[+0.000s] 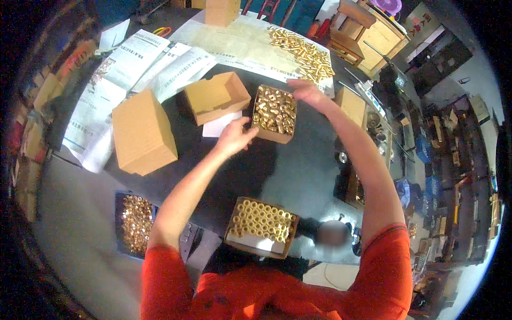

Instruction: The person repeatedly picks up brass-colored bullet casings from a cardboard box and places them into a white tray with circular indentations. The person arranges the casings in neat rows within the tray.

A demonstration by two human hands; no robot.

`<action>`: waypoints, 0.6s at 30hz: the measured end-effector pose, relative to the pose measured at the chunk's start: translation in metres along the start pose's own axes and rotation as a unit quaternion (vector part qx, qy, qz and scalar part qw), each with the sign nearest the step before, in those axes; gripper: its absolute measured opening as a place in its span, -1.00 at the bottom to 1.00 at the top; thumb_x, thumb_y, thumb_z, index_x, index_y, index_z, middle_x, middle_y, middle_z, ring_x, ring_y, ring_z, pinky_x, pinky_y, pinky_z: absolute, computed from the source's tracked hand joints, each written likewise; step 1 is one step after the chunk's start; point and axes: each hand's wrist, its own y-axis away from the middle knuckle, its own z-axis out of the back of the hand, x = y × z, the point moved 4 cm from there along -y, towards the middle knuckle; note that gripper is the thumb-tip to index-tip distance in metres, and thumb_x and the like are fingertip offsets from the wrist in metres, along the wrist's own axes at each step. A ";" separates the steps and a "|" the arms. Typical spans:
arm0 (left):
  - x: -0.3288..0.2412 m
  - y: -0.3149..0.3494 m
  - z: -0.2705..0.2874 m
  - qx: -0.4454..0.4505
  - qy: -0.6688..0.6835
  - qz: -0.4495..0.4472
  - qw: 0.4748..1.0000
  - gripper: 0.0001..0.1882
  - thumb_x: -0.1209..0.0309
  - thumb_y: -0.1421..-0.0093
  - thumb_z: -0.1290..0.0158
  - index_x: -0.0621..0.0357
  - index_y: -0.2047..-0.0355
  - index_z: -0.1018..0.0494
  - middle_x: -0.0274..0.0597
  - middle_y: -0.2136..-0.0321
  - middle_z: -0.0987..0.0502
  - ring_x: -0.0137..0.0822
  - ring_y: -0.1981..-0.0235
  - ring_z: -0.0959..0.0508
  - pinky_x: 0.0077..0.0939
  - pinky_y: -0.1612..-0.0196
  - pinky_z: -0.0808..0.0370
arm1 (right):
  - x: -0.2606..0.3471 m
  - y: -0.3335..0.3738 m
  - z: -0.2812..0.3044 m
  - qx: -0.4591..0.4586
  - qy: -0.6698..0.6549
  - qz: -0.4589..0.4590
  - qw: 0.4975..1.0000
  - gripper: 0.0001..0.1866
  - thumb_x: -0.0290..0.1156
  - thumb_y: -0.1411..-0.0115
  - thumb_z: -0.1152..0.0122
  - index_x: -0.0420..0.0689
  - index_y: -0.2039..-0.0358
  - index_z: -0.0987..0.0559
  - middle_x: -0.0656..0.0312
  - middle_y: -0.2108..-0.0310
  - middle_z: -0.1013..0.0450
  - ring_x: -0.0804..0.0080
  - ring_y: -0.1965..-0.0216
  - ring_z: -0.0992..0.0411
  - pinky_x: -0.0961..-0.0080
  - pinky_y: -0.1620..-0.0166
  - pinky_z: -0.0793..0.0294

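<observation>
The open-topped brown cardboard box (273, 135) on the black worktop (309, 165), filled with small shiny brass fittings (276, 109), should be heavy, its thin walls flexing and its load shifting if tilted, so it is best held low on opposite sides. The left hand (233, 140), fingers bent, meets its near-left corner; the right hand (309, 95) is at its far-right corner, and whether either clamps it, I cannot tell.

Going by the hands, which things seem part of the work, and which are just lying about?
Likely in use:
filled cardboard box, left hand touching it, right hand near
brass pieces inside it
possibly the brass heap

Likely lying about:
newspaper sheets
wooden chair
purple object
</observation>
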 end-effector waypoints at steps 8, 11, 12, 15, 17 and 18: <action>-0.003 0.000 -0.011 -0.002 0.131 0.012 0.991 -0.64 0.29 -0.25 -0.05 0.38 0.10 -0.35 -0.11 0.39 -0.53 -0.35 0.50 -0.57 -0.51 0.57 -0.57 | 0.021 -0.026 -0.039 0.080 0.173 0.080 0.978 -0.64 -0.37 0.04 -0.17 -0.11 0.17 -0.61 0.20 0.28 -0.56 0.44 0.29 -0.46 0.46 0.17 -0.45; -0.007 0.003 -0.007 0.002 0.157 0.003 0.988 -0.69 0.31 -0.25 -0.03 0.35 0.16 -0.38 -0.08 0.41 -0.54 -0.35 0.52 -0.56 -0.52 0.55 -0.56 | 0.024 -0.019 -0.038 0.066 0.191 0.010 0.979 -0.83 -0.41 0.06 -0.13 -0.07 0.40 -0.60 0.19 0.39 -0.51 0.21 0.32 -0.49 0.33 0.26 -0.50; -0.008 0.006 -0.006 0.014 0.156 0.012 0.988 -0.69 0.30 -0.25 -0.02 0.35 0.16 -0.39 -0.08 0.42 -0.54 -0.35 0.52 -0.56 -0.52 0.54 -0.55 | 0.017 -0.014 -0.038 0.083 0.185 -0.017 0.979 -0.74 -0.36 0.03 -0.13 -0.05 0.29 -0.60 0.21 0.38 -0.52 0.32 0.34 -0.46 0.39 0.26 -0.48; -0.012 0.019 -0.003 0.040 0.174 0.013 0.984 -0.68 0.26 -0.26 0.02 0.30 0.15 -0.40 -0.06 0.48 -0.55 -0.36 0.56 -0.56 -0.55 0.51 -0.49 | 0.001 0.019 -0.033 0.117 0.114 -0.069 0.984 -0.60 -0.26 -0.02 -0.15 -0.04 0.09 -0.59 0.26 0.36 -0.54 0.53 0.37 -0.41 0.49 0.28 -0.47; -0.010 0.025 0.002 0.047 0.158 0.021 0.986 -0.69 0.29 -0.24 0.05 0.28 0.13 -0.40 -0.07 0.48 -0.56 -0.38 0.59 -0.56 -0.57 0.51 -0.48 | -0.005 0.046 -0.033 0.120 0.039 -0.124 0.984 -0.56 -0.23 -0.04 -0.17 -0.05 0.04 -0.58 0.29 0.35 -0.54 0.58 0.38 -0.41 0.51 0.29 -0.49; -0.010 0.025 0.004 0.049 0.142 0.034 0.988 -0.69 0.31 -0.24 0.06 0.28 0.11 -0.40 -0.07 0.48 -0.56 -0.39 0.60 -0.56 -0.58 0.51 -0.47 | -0.004 0.063 -0.036 0.114 -0.005 -0.167 0.979 -0.55 -0.23 -0.04 -0.17 -0.05 0.03 -0.58 0.30 0.35 -0.54 0.59 0.38 -0.41 0.52 0.29 -0.50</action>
